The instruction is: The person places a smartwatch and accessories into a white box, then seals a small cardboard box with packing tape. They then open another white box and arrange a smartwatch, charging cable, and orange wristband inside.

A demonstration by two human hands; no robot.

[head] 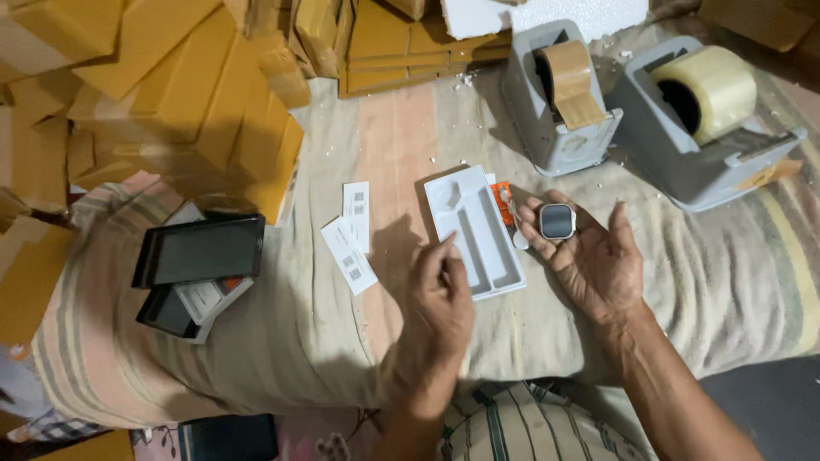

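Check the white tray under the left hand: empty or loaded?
Empty. The white tray shows bare moulded recesses; the square watch body lies out of it on the right hand. The left hand touches the tray's edge.

Head camera looks steeply down, close over the striped cloth.
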